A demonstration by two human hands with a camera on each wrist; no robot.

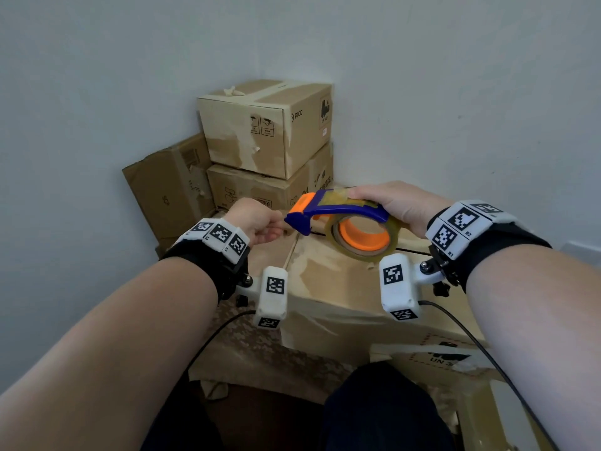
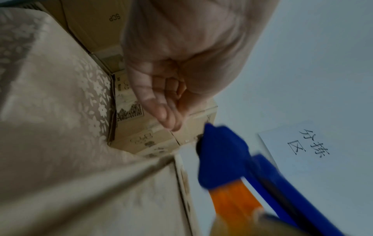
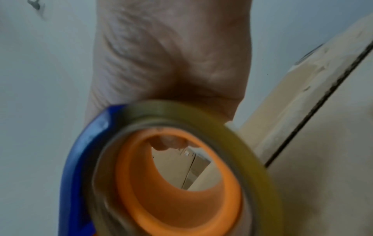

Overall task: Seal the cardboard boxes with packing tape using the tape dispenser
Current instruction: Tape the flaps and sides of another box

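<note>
My right hand (image 1: pixel 395 203) grips the blue and orange tape dispenser (image 1: pixel 338 207) from above and holds it just over the cardboard box (image 1: pixel 338 288) in front of me. The roll of clear tape (image 1: pixel 364 239) on its orange core fills the right wrist view (image 3: pixel 232 135), under my palm (image 3: pixel 171 55). My left hand (image 1: pixel 260 222) is at the dispenser's blue nose (image 2: pixel 222 159). Thumb and forefinger (image 2: pixel 167 118) are pressed together there as if pinching the tape end, and the other fingers are curled. The clear tape itself is hard to make out.
Two sealed boxes (image 1: pixel 260 128) are stacked in the corner at the back, with a flattened carton (image 1: pixel 169 193) leaning beside them. A patterned cloth (image 1: pixel 253 349) covers the surface under the near box. A handwritten paper sign (image 2: pixel 312 146) hangs on the wall.
</note>
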